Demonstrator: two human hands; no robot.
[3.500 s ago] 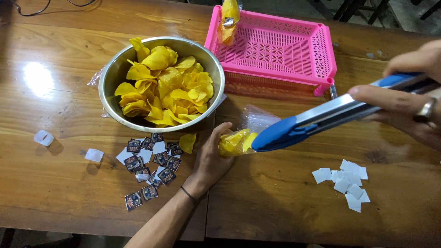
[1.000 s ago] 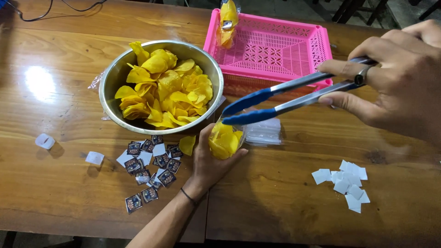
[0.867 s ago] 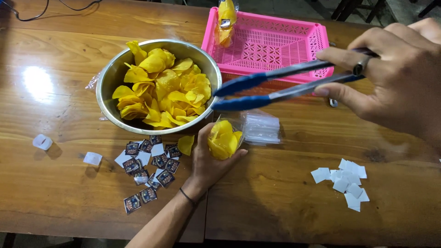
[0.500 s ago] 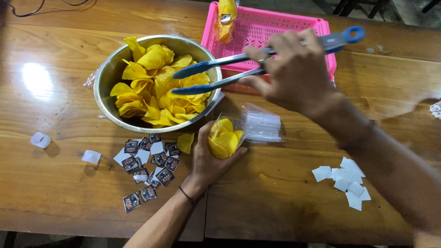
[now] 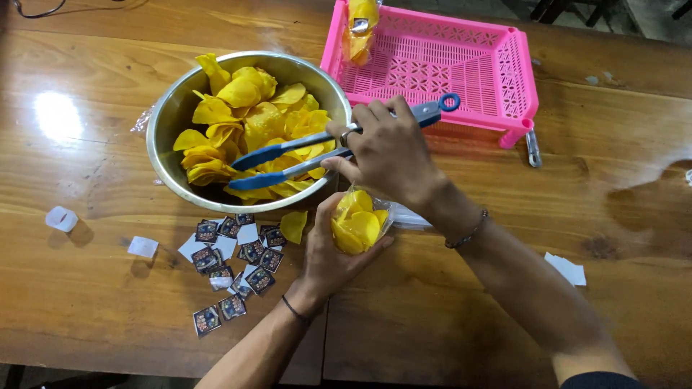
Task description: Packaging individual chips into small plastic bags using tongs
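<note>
At the centre of the frame my right hand is closed around the handles of the blue-tipped metal tongs, whose blue tips sit slightly apart among the thin yellow chips heaped in the round steel bowl at upper left. Whether a chip is caught between the tips, I cannot tell. Just below, my left hand is curled around a small clear plastic bag partly filled with chips, held mouth-up near the bowl's lower rim. I judge these chips very light, stiff and brittle, likely a bit oily, so they should be pinched gently across their flat faces, not squeezed; the bag is soft and slippery, best gripped around its filled body as it is now. One loose chip lies on the wooden table beside a scatter of small dark square labels. A pink plastic basket at upper right holds one filled bag.
</note>
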